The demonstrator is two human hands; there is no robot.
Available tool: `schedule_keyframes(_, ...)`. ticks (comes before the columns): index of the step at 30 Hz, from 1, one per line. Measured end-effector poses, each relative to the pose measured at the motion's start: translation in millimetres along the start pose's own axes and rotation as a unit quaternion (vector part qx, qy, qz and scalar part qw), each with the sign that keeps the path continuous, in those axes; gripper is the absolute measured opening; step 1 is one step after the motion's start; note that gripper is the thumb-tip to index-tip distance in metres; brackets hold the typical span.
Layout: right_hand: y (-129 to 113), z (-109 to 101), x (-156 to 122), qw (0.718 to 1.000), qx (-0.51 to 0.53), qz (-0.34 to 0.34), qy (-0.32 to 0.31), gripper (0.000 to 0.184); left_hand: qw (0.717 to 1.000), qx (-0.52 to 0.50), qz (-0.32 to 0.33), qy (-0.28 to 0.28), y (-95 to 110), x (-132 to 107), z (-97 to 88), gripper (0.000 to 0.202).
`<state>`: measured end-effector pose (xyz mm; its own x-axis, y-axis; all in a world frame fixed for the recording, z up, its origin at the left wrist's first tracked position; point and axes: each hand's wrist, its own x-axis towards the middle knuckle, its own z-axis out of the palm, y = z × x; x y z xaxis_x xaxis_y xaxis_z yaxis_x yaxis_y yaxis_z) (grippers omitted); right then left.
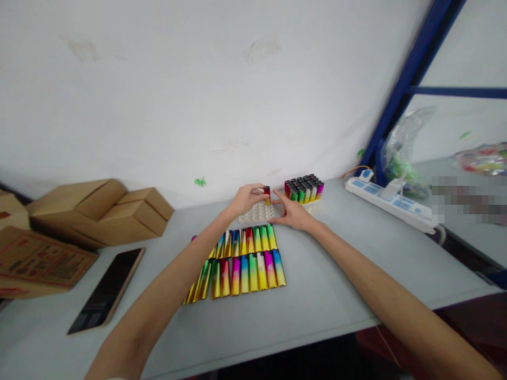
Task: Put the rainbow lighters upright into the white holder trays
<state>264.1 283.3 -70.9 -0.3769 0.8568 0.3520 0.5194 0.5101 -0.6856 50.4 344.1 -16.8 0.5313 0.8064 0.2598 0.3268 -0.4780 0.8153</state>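
Note:
My left hand point(246, 200) pinches a red-and-gold lighter point(267, 196) with a dark top, upright at the back right corner of a white tray point(257, 213) with rows of holes. My right hand point(293, 212) is at the tray's right side, fingers spread, thumb low by the edge and index finger near the lighter. Whether it touches the tray I cannot tell. In front of the tray lie two rows of shiny multicoloured lighters point(247, 273), partly hidden by my left forearm. Right of my hands stands a block of upright lighters point(304, 189) with black tops.
Brown cardboard boxes point(99, 211) stand on the left of the grey table point(317, 295), with a dark-screened phone point(106, 290) before them. A white power strip point(390, 203) with plugs lies at the right, near a blue metal frame point(396, 95). A wall is behind.

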Motion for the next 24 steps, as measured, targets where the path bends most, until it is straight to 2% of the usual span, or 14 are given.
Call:
schedule_keyframes(10,-2.0,-2.8,-0.5,1.0,-0.006,-0.001,-0.012,0.11,0.999,0.035,-0.014,-0.004,-5.0,-4.5,6.9,0.042)
schedule_keyframes(14,-2.6,-2.1,-0.4,1.0,-0.011,-0.001,-0.006,0.108,0.999,0.032,-0.024,0.007,2.6,-8.4,3.3,0.045)
schedule_keyframes(17,-4.4,-1.8,-0.2,1.0,-0.013,-0.002,-0.003,0.106,0.99,0.099,-0.014,0.102,22.2,-30.6,0.9,0.05)
schedule_keyframes(18,-5.2,-1.8,-0.2,1.0,-0.014,-0.001,-0.002,0.106,0.98,0.144,0.003,0.137,30.8,-42.3,2.1,0.047)
schedule_keyframes(19,-5.9,-2.0,-0.3,1.0,-0.014,0.0,-0.001,0.106,0.971,0.192,0.019,0.142,39.7,-55.5,4.8,0.039)
schedule_keyframes(21,-7.3,-2.5,-0.4,1.0,-0.012,0.003,0.002,0.105,0.957,0.269,0.044,0.098,56.6,-82.8,14.2,0.024)
schedule_keyframes(24,-8.8,-3.4,-0.7,1.0,-0.002,0.004,-0.002,0.103,0.94,0.337,0.054,0.034,75.0,-114.7,33.4,0.024)
